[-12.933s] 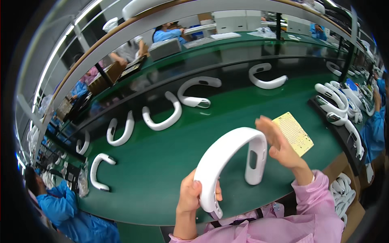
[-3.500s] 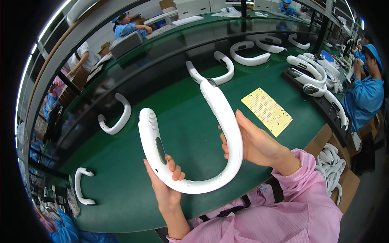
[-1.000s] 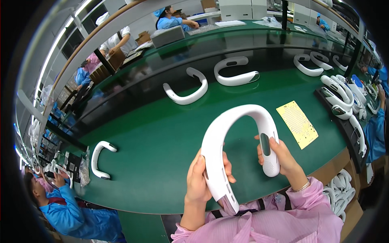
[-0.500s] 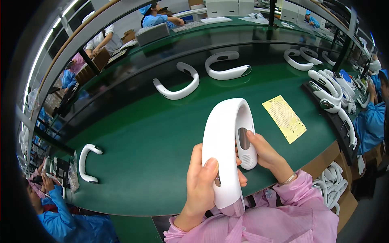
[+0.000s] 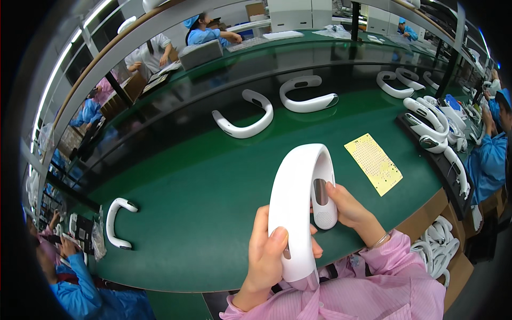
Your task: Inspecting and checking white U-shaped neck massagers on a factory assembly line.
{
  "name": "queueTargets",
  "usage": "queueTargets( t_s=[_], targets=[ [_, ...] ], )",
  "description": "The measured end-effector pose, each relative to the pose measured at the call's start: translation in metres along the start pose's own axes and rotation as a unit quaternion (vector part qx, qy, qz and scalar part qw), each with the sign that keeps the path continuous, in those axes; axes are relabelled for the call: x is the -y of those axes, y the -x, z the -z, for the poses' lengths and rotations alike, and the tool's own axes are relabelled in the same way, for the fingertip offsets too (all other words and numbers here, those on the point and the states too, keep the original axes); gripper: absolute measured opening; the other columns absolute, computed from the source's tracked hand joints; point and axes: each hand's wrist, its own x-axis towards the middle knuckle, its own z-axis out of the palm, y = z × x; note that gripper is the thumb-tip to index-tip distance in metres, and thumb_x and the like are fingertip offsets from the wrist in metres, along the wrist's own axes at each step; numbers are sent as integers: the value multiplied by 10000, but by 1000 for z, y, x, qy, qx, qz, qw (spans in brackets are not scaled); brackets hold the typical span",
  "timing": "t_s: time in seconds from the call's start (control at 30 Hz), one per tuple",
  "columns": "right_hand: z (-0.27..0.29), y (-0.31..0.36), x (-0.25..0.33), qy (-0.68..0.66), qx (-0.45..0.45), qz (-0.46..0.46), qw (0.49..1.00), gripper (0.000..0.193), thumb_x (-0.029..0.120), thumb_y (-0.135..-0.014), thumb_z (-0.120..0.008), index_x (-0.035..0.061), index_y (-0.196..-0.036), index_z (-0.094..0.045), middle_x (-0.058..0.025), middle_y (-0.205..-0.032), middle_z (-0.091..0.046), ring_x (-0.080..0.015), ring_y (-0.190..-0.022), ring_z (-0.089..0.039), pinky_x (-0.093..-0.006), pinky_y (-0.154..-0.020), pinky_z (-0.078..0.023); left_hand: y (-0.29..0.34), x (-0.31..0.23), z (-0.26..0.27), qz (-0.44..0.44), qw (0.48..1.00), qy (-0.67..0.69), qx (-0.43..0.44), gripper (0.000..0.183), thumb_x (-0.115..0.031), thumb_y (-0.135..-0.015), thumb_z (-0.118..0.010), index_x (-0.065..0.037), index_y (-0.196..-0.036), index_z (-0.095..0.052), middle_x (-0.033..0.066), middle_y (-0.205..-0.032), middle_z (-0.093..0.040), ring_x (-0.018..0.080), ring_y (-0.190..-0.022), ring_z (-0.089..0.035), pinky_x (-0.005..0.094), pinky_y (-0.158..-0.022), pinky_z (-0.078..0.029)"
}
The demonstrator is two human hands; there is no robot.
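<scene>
I hold a white U-shaped neck fan [image 5: 292, 205] upright in front of me, its curve at the top. My left hand [image 5: 266, 255] is closed round the left arm, the thumb next to a small oval window low on it. My right hand [image 5: 349, 207] grips the other arm, the thumb by a shiny metal plate [image 5: 320, 192] on its inner face. Below that plate lies a patch of tiny holes. Fingers behind the fan are partly hidden. To the right of it, a yellow perforated sheet [image 5: 373, 164] lies on the green table [image 5: 202, 213].
More neck fans stand along the far side, such as one [image 5: 248, 125] and another [image 5: 309, 101]; one more [image 5: 113, 223] lies at left. A black tray [image 5: 437, 160] at right bears several. Below it, a cardboard box [image 5: 453, 266] holds white parts. Co-workers sit at both sides.
My view has shifted slightly, so the table's things and the held neck fan appear a little lower. Both hands keep their grip. A person in white at the back has moved their arms.
</scene>
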Motion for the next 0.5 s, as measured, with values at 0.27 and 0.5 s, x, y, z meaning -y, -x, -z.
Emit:
queueTargets(
  t_s=[0.27,0.5],
  targets=[
    [4,6,3,68,-47,75,994,542,477,-900,-497,23,-1191,-446,-78,-959,-578,-148,-821,-583,-281,-736,-484,4,17,32,-41,994,42,96,497,-361,-895,-442,84,-1100,-358,196,-734,-547,275,-465,-582,351,-397,-507],
    [-21,28,40,198,-77,136,968,533,387,-957,-410,16,-1333,-339,-87,-1024,-538,-119,-891,-530,-272,-809,-436,-16,41,74,-139,974,-135,-116,678,-550,-901,-408,-21,-1316,-322,113,-1099,-489,179,-795,-553,305,-691,-483]
  ],
)
